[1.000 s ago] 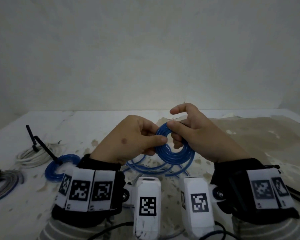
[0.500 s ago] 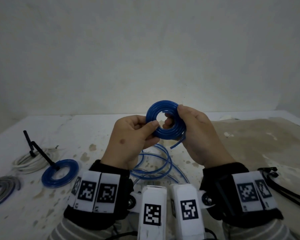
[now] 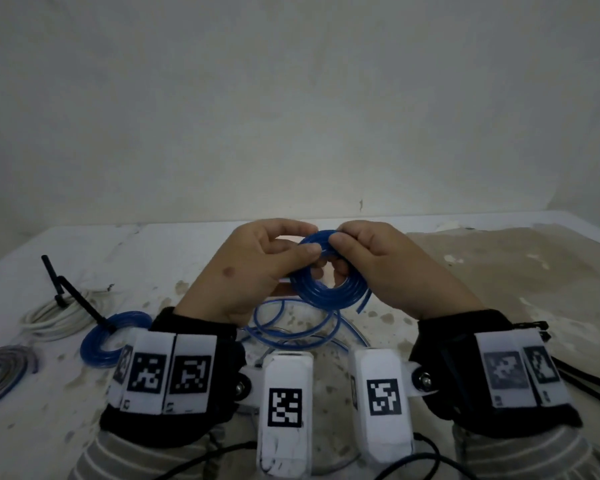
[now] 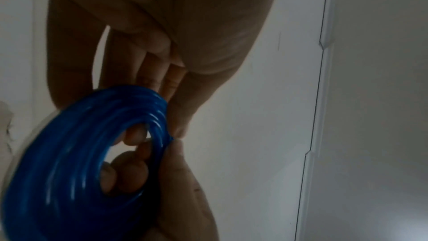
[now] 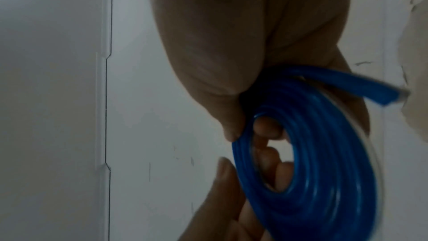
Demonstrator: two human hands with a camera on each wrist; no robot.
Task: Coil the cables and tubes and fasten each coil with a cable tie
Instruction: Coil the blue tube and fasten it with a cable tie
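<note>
1. Striped sleeves and black wrist straps with white coded tags sit nearest us, low in the head view.
2. Past them, loose blue tubing [image 3: 291,323] loops on the stained white bench [image 3: 499,271], under our hands.
3. Our left hand [image 3: 243,271] and right hand [image 3: 388,268] hold the blue coil [image 3: 326,296] between them, raised off the bench.
4. Left fingers [image 3: 305,252] are curled, thumb pinching the coil's upper left rim; in the left wrist view fingertips poke through its centre hole.
5. Right fingers [image 3: 343,242] are curled too, pinching the upper right rim; a cut tube end [image 3: 362,304] sticks out at the coil's lower right.
6. Off to our left lie a tied blue coil [image 3: 101,337] with a black cable tie [image 3: 84,303] standing up from it, a white cable coil [image 3: 49,317] behind it, and a grey coil [image 3: 4,375] at the edge.
7. Black ties [image 3: 586,379] lie at our right, by the wrist.
8. Farthest, a plain pale wall [image 3: 291,98] rises behind the bench.
</note>
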